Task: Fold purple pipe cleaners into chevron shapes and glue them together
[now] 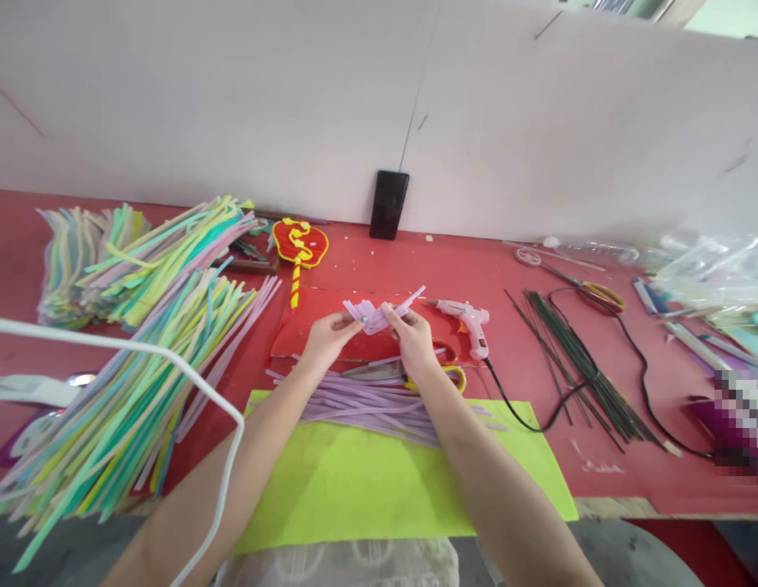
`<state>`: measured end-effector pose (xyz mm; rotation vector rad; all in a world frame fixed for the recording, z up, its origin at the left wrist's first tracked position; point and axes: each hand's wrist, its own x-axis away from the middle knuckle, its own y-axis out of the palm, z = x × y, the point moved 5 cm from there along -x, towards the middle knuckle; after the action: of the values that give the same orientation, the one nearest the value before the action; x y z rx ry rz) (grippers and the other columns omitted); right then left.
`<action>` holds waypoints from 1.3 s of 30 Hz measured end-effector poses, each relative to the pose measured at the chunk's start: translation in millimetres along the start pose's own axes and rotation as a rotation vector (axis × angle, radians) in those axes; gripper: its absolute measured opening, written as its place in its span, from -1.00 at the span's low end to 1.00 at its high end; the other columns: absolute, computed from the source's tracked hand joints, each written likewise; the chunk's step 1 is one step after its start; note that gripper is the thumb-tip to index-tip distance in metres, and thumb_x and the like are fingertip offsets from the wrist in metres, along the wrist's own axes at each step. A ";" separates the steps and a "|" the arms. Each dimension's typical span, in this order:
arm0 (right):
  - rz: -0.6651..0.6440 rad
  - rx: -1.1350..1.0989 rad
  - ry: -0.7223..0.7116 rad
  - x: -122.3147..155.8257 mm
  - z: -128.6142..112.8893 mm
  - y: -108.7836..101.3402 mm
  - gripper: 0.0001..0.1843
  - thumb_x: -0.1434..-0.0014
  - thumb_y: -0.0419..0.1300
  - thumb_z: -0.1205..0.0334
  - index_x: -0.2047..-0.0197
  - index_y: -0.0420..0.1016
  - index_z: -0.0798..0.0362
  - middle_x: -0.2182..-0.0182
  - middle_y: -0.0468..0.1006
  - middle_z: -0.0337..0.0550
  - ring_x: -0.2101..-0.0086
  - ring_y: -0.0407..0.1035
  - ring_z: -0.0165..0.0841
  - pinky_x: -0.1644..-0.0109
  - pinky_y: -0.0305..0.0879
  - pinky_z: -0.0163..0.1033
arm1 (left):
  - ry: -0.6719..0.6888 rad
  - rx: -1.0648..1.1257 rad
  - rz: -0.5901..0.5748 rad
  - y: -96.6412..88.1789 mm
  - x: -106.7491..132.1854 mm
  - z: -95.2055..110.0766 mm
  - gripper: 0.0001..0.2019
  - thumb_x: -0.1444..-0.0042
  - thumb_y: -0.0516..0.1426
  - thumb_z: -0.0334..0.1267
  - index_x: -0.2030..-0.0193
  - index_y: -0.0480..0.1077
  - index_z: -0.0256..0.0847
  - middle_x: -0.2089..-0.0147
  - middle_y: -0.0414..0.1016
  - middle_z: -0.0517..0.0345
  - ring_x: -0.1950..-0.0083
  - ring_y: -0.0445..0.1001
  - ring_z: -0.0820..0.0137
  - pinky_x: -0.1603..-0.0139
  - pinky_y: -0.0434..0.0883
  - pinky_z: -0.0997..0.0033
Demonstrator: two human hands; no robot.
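Between my hands is a small folded piece of lilac pipe cleaners (pixel 372 316), with loose ends sticking out to the upper right. My left hand (pixel 325 336) pinches its left side, and my right hand (pixel 414 333) grips the right side with thumb and fingers. Below them, a pile of straight lilac pipe cleaners (pixel 354 403) lies across a lime-green sheet (pixel 342 481). Scissors with yellow handles (pixel 453 379) rest on that pile, partly hidden by my right forearm. Just right of my right hand lies a pink glue gun (pixel 468 319), its black cord trailing right.
Bundles of multicoloured pipe cleaners (pixel 140 391) cover the left, behind a white cable (pixel 229 456). A red and yellow fan-shaped craft (pixel 299 243) and a phone (pixel 390 204) are at the back. Dark green stems (pixel 590 371), more scissors (pixel 568 281) and plastic bags (pixel 702 273) lie right.
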<state>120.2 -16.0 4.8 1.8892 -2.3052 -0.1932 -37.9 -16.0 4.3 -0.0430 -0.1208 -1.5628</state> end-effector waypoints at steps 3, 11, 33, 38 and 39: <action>0.006 -0.007 0.000 0.7 -1.6 0.4 -0.60 0.18 0.35 -0.08 0.45 0.51 0.11 0.62 0.30 -0.35 0.59 -0.06 -0.56 0.54 -0.14 -0.34 | 0.008 -0.039 -0.010 0.4 1.6 3.1 -0.66 0.28 0.32 -0.08 0.37 0.52 -0.26 0.30 0.62 0.03 0.12 0.54 0.15 0.04 0.41 0.20; 0.010 -0.001 -0.020 1.1 -1.9 1.3 -0.60 0.16 0.34 -0.08 0.44 0.51 0.11 0.61 0.29 -0.33 0.58 -0.06 -0.55 0.54 -0.13 -0.34 | 0.061 -0.180 -0.031 3.5 2.8 4.1 -0.85 0.18 0.25 -0.24 0.41 0.50 -0.23 0.35 0.61 0.06 0.22 0.57 0.21 0.13 0.45 0.26; 0.081 -0.047 -0.013 0.6 -2.7 -2.4 -0.59 0.21 0.35 -0.08 0.45 0.49 0.11 0.60 0.31 -0.34 0.57 -0.03 -0.54 0.52 -0.10 -0.33 | 0.175 -0.201 0.085 -9.6 -2.5 -2.0 -0.72 0.07 0.21 -0.10 0.25 0.48 -0.24 0.26 0.60 0.02 0.22 0.56 0.26 0.15 0.46 0.30; 0.082 -0.050 -0.012 0.3 -2.6 -3.3 -0.59 0.20 0.36 -0.09 0.45 0.49 0.10 0.59 0.33 -0.32 0.58 -0.03 -0.54 0.53 -0.09 -0.33 | 0.216 -0.233 0.173 -15.7 0.2 4.6 -0.75 0.03 0.18 -0.07 0.35 0.45 -0.23 0.35 0.58 0.07 0.26 0.54 0.30 0.17 0.43 0.35; 0.080 -0.042 -0.010 0.4 -2.7 -3.4 -0.59 0.20 0.35 -0.09 0.44 0.49 0.10 0.59 0.33 -0.32 0.58 -0.03 -0.54 0.53 -0.09 -0.33 | 0.207 -0.217 0.174 -16.3 0.2 4.8 -0.75 0.03 0.18 -0.06 0.36 0.45 -0.23 0.36 0.58 0.07 0.27 0.54 0.30 0.19 0.43 0.36</action>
<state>123.9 -17.1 6.7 1.7772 -2.3586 -0.2395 -54.4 -15.8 8.3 -0.0602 0.2104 -1.3918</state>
